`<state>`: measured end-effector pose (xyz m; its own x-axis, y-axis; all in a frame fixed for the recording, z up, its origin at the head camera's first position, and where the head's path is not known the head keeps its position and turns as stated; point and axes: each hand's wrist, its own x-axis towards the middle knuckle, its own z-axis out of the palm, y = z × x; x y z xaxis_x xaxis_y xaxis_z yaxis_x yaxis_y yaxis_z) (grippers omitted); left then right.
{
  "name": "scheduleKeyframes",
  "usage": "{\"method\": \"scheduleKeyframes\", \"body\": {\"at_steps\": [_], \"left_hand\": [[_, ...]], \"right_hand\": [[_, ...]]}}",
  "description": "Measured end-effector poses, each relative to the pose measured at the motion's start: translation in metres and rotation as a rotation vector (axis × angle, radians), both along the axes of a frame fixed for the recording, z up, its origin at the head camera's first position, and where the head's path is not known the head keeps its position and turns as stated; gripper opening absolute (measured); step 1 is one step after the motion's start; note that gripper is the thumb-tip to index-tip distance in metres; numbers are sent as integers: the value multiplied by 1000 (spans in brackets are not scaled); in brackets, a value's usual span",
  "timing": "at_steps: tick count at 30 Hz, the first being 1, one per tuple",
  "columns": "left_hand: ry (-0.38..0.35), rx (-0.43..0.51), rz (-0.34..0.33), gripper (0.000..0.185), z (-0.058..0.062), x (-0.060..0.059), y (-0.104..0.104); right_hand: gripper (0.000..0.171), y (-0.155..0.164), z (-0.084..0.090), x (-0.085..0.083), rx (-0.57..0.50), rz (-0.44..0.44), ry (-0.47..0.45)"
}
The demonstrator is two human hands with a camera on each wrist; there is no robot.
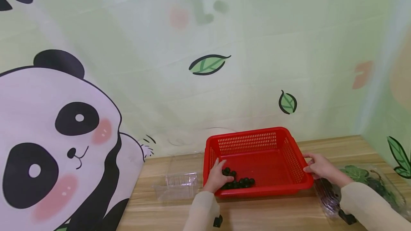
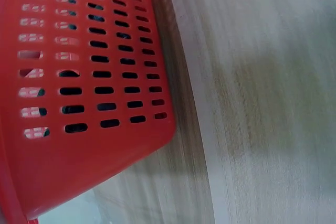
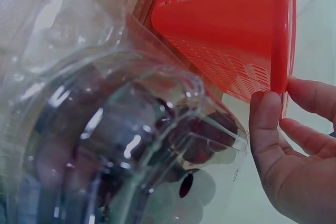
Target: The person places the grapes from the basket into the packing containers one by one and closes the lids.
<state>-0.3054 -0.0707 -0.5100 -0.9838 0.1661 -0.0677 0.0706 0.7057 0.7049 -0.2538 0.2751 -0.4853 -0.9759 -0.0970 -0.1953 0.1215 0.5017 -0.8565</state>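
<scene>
A red basket (image 1: 257,159) is seen on the wooden desk (image 1: 273,213), close to the back edge, in front of a wall cloth printed with a panda (image 1: 54,134) and leaves. The left hand (image 1: 219,178) is reached over the basket's left wall and into its near left corner, where a small heap of dark berries (image 1: 239,182) is gathered against the near wall. The fingers are curled down onto the berries; whether one is pinched cannot be told from the head view, and the hand itself is not shown by the left wrist view, only the basket's slotted wall (image 2: 100,72) and bare desk. The right hand (image 1: 319,167) is laid on the basket's right rim: in the right wrist view the rim (image 3: 286,51) is pinched between the thumb (image 3: 268,124) and the fingers on the other side. A clear plastic box (image 3: 121,145) with dark fruit inside is seen just beside that hand, at the desk's right edge. An empty-looking clear tray (image 1: 179,184) is set left of the basket, near but apart from it.
</scene>
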Motion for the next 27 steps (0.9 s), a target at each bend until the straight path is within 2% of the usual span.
{"method": "scheduleKeyframes", "body": {"at_steps": [16, 18, 27], "left_hand": [[-125, 106, 87, 71, -5, -6, 0], [-136, 110, 84, 72, -6, -6, 0], [-175, 113, -6, 68, -9, -8, 2]], "right_hand": [[53, 0, 1, 0, -2, -5, 1], [53, 0, 2, 1, -5, -7, 0], [52, -1, 2, 3, -22, -11, -8]]}}
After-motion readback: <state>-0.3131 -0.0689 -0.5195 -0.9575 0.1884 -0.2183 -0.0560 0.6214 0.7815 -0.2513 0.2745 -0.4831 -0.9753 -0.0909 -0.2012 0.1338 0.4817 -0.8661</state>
